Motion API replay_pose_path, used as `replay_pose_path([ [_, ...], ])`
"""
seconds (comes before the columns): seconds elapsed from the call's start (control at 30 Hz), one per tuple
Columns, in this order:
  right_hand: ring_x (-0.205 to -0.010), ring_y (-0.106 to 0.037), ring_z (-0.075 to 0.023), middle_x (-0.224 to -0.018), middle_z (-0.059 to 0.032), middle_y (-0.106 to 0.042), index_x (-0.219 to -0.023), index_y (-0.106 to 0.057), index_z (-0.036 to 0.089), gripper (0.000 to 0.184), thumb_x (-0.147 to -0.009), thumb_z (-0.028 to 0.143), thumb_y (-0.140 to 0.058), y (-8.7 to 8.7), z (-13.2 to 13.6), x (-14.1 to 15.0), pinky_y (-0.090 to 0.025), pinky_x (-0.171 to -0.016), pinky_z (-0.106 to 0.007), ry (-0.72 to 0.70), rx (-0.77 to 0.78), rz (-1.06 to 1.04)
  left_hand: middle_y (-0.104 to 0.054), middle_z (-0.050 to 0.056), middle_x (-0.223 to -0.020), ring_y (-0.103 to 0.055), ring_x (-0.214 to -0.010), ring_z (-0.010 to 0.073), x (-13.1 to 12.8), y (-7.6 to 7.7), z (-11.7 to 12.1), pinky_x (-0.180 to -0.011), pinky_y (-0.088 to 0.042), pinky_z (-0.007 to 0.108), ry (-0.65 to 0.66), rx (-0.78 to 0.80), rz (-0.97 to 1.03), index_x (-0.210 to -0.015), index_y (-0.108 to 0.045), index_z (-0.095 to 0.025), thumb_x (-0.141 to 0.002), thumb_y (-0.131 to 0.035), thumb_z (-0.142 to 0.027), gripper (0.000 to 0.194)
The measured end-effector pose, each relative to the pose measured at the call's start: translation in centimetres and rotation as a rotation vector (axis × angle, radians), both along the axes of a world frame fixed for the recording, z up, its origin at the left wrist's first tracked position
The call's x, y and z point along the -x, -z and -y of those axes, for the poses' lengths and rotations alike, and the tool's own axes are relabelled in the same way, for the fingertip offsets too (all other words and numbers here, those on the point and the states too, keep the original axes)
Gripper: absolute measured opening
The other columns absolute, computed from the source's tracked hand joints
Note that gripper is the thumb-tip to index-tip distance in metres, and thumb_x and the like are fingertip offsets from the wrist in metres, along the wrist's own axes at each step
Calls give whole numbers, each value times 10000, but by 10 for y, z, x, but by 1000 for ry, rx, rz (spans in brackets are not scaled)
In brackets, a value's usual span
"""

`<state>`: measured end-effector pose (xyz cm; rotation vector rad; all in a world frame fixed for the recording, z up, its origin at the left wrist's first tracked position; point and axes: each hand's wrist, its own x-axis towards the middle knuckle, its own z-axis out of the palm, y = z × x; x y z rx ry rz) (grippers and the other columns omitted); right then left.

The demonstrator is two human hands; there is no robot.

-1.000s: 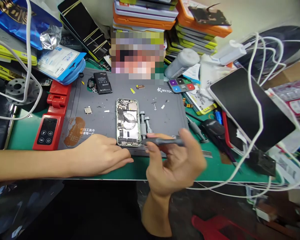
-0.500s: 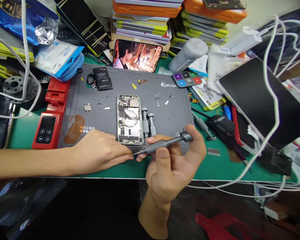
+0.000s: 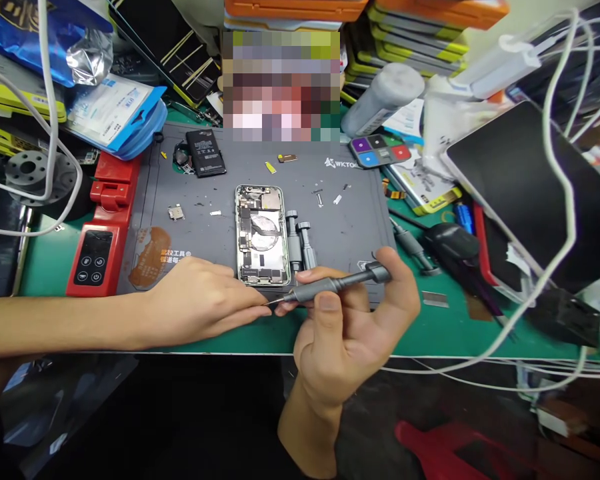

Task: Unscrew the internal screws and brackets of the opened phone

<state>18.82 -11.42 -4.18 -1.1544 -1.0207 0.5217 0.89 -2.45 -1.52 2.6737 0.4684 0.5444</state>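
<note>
A grey precision screwdriver (image 3: 320, 289) is gripped in my right hand (image 3: 345, 327), its cap against the index finger and its thin tip pointing left. The tip meets the closed fingertips of my left hand (image 3: 205, 297), which rests at the mat's front edge. Whatever the left fingers pinch is too small or hidden to name. Just beyond both hands lies an opened phone (image 3: 263, 235), its inner boards and a round coil showing. Two more grey screwdrivers (image 3: 300, 243) lie along its right side.
A phone battery (image 3: 206, 153) and small metal parts (image 3: 176, 212) lie on the grey mat (image 3: 205, 240). To the left stands a red device (image 3: 97, 257) with buttons. A dark tablet-like panel (image 3: 535, 193), white cables (image 3: 563, 180) and a spray-type bottle (image 3: 383, 100) crowd the right.
The screwdriver has turned from roughly level near the phone's lower edge to tip-down, its tip now at my left fingertips. The left hand stays nearly still; the view has shifted slightly.
</note>
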Motion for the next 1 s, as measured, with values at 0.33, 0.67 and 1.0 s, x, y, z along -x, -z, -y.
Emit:
replay_pose_path([
  [0.33,-703,-676,-118,-980,-9,-731,-1511,-455,339,587,-978,121,-573,2,-1,-2,-635,-593,-243,-10,8,4,-763,-6,-789,-659,-638,115,-2,0,0,-567,-442,244,3,3,15,-1037,-776,-199,-1102,-512,-362,317],
  [0.67,-644,-651,-103,-997,-7,-726,-1498,-484,344,566,-986,117,-567,0,-1,0,-649,-595,-259,-13,-21,-54,-792,-41,-859,-674,-660,109,-2,0,-1,-561,-420,283,13,-9,62,-1097,-760,-214,-1094,-547,-378,269],
  [1.0,-659,-659,-110,-975,-9,-719,-1488,-504,322,543,-982,135,-570,1,-4,-2,-632,-567,-238,12,-51,-76,-800,-26,-916,-721,-718,108,-2,-1,-2,-580,-468,257,56,-10,114,-1136,-739,-192,-1104,-522,-336,262],
])
